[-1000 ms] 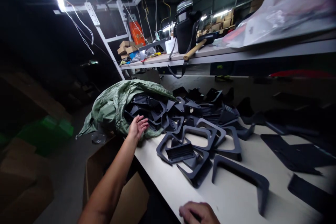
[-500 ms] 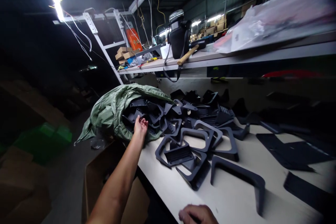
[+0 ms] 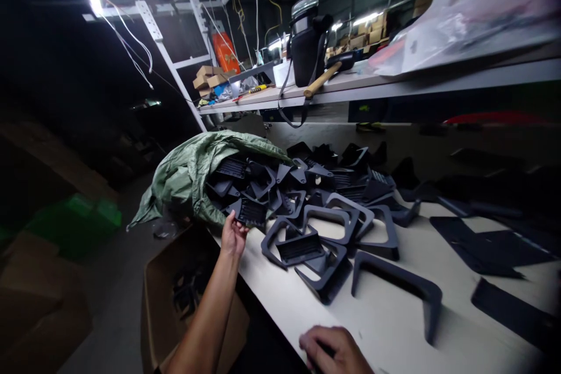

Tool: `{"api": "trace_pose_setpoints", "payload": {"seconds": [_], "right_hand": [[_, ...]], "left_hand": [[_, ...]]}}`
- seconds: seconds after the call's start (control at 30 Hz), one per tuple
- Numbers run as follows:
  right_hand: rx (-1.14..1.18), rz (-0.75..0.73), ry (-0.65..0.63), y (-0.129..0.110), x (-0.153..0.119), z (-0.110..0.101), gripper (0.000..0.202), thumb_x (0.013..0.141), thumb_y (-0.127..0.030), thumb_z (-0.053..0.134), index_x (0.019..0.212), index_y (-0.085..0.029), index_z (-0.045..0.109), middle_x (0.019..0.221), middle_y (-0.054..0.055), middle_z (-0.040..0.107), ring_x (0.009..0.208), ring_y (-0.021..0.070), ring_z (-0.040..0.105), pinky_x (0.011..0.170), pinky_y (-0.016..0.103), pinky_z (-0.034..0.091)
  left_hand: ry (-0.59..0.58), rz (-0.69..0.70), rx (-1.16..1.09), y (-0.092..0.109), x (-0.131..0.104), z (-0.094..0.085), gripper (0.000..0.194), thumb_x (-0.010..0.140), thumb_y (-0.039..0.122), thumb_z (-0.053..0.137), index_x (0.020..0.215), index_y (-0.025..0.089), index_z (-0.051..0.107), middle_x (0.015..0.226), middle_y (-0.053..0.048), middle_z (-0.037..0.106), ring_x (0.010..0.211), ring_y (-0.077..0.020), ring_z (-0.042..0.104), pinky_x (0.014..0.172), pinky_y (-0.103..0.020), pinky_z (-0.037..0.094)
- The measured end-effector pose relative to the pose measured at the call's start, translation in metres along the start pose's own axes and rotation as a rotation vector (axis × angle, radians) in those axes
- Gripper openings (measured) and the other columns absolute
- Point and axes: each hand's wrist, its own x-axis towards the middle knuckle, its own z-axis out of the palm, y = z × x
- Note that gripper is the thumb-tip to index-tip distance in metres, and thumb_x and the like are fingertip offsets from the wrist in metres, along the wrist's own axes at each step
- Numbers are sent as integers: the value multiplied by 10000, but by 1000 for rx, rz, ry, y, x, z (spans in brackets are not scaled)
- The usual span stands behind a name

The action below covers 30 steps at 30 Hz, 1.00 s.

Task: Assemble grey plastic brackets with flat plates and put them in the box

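Observation:
My left hand (image 3: 234,235) is closed at the mouth of a green woven sack (image 3: 184,163), pinching the edge of a black slotted plastic bracket (image 3: 252,212). More black plastic brackets spill from the sack in a heap on the table, among them an open-framed one (image 3: 328,224). Down at the table's near edge, my right hand (image 3: 333,350) is curled; a dark patch shows under its fingers, and what it holds, if anything, I cannot make out. A lone U-shaped black bracket (image 3: 398,280) lies beyond it.
Below the table edge stands a cardboard box (image 3: 151,292) with black parts inside. The raised shelf (image 3: 263,99) carries a mallet (image 3: 324,79), a black flask (image 3: 304,47) and a plastic bag (image 3: 464,23). Flat black pieces (image 3: 477,245) lie on the right.
My left hand has drawn back slightly from the sack's mouth, with a slotted bracket now in its fingers. My right hand stays near the table edge, showing a little more. The view has shifted slightly.

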Motion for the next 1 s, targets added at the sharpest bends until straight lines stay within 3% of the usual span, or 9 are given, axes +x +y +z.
{"api": "trace_pose_setpoints", "payload": {"seconds": [0.1, 0.23, 0.33, 0.4, 0.53, 0.67, 0.83, 1.0], "right_hand": [[49, 3, 1, 2, 0, -1, 550, 1010, -598, 547, 697, -182, 725, 711, 51, 731, 734, 214, 691, 733, 300, 482], [214, 84, 33, 9, 0, -7, 552, 965, -669, 597, 839, -157, 759, 747, 78, 736, 666, 204, 647, 653, 313, 490], [218, 91, 128, 8, -2, -16, 499, 932, -640, 676, 996, -157, 780, 848, 98, 757, 718, 214, 663, 680, 326, 522], [130, 30, 211, 0, -3, -23, 443, 927, -576, 721, 1117, -180, 774, 952, 100, 760, 761, 212, 667, 735, 340, 547], [-57, -171, 287, -23, -4, -29, 416, 942, -423, 755, 1319, -258, 696, 1205, 88, 696, 731, 159, 646, 746, 332, 569], [-137, -256, 279, -38, -8, -27, 452, 957, -337, 754, 1396, -324, 649, 1376, 83, 618, 751, 137, 660, 738, 315, 582], [-128, -307, 188, -38, -14, -26, 218, 1007, -284, 688, 1205, -288, 780, 1205, 80, 732, 991, 219, 717, 858, 326, 578], [-124, -303, 148, -31, -20, -26, 216, 1026, -265, 648, 1183, -271, 796, 1210, 90, 752, 1047, 236, 727, 863, 311, 578]], "left_hand": [[-29, -26, -1, 13, -20, -1, 420, 729, 355, 814, 619, 214, 435, 429, 127, 445, 326, -37, 404, 404, -185, 405], [-84, -65, 32, 33, -55, -5, 355, 691, 325, 765, 598, 216, 441, 447, 98, 480, 345, -64, 448, 342, -184, 324], [-146, -77, 68, 43, -83, -8, 329, 644, 301, 782, 595, 195, 475, 440, 104, 435, 352, -46, 413, 353, -162, 291], [-184, -97, 107, 44, -100, -9, 277, 613, 290, 813, 642, 165, 567, 482, 79, 501, 394, -58, 454, 390, -169, 337], [-327, -186, 280, 36, -129, -6, 321, 616, 349, 842, 737, 95, 688, 588, -5, 618, 463, -81, 496, 440, -189, 367], [-439, -318, 371, 21, -151, -3, 343, 681, 412, 815, 770, 96, 713, 568, 8, 571, 437, -72, 443, 421, -195, 330], [-439, -425, 322, 3, -170, -2, 321, 773, 430, 788, 705, 159, 630, 487, 55, 491, 351, -65, 360, 366, -206, 312], [-530, -418, 456, 3, -181, -3, 359, 801, 460, 789, 698, 150, 641, 473, 45, 521, 351, -60, 397, 365, -190, 291]]}}
